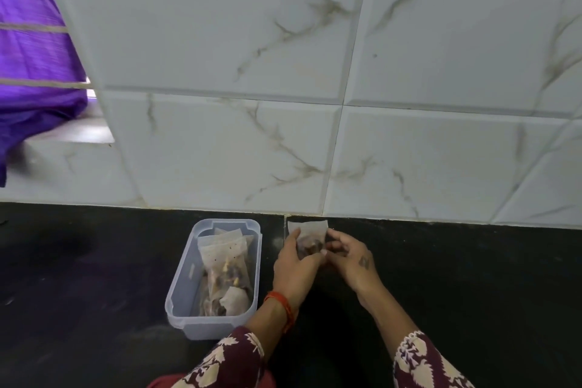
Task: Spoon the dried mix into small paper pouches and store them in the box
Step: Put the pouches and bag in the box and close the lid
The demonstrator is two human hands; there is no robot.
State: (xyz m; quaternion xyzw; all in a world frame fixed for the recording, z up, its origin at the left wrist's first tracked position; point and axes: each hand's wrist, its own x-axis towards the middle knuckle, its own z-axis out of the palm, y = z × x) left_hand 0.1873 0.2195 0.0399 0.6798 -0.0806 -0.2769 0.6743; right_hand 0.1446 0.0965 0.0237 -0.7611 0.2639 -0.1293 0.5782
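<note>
Two hands, one pouch, one box

The black stone tabletop is polished and glossy. The clear rectangular plastic box looks frosted and smooth, with thin translucent paper pouches inside. At 12 o'clock, glossy white marble-look wall tiles; at 10 o'clock, purple woven cloth, matt.

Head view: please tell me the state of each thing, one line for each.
Box: open, no lid, holds several filled pouches.
Pouches in box: filled, stacked together.
Held pouch: filled, above the counter.
Left hand: holds the pouch.
Right hand: pinches the pouch.
</note>
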